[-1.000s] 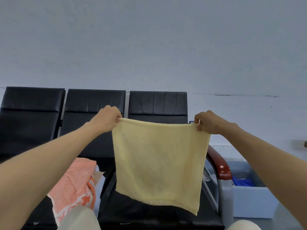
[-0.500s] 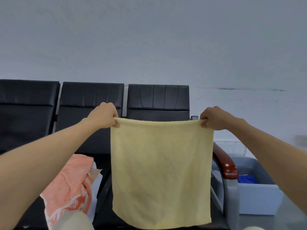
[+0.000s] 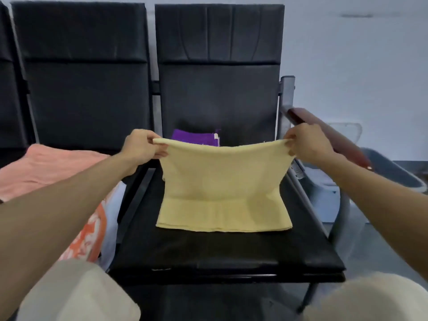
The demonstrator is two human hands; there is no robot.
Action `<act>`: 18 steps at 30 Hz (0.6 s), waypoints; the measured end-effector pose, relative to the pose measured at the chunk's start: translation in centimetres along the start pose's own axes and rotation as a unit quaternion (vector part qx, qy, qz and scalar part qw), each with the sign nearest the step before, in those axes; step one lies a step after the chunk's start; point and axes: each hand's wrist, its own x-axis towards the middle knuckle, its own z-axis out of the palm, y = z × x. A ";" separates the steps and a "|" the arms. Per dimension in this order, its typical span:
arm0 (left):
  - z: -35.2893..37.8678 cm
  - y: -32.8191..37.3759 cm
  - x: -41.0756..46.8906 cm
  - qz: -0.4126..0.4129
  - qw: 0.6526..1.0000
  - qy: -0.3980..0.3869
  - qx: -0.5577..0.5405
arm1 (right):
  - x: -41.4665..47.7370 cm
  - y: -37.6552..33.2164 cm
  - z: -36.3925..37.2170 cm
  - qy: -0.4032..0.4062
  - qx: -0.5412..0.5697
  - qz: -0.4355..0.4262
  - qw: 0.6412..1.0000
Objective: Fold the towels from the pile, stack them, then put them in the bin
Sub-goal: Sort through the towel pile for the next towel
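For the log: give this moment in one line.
left hand: holds towel corner | right hand: holds other corner | towel: bottom on chair

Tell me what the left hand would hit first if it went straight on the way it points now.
Probably the purple towel lying just beyond the left hand, which pinches the yellow towel. Depth is unclear: if the hand passes above it, the black backrest comes next.

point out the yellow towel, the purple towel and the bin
yellow towel (image 3: 222, 172): head view, middle of the held-up part
purple towel (image 3: 192, 137): head view, top face showing behind the yellow one
bin (image 3: 393, 170): head view, grey wall at far right
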 end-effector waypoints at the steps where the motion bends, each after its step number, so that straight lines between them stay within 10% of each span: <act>1: 0.6 -1.0 -0.2 0.006 1.000 0.008 0.016 | -0.2 0.3 1.0 0.005 0.006 0.003 1.000; 18: 2.2 -9.9 -4.9 0.106 0.964 -0.125 0.210 | -7.7 2.6 6.5 -0.208 0.065 0.034 0.975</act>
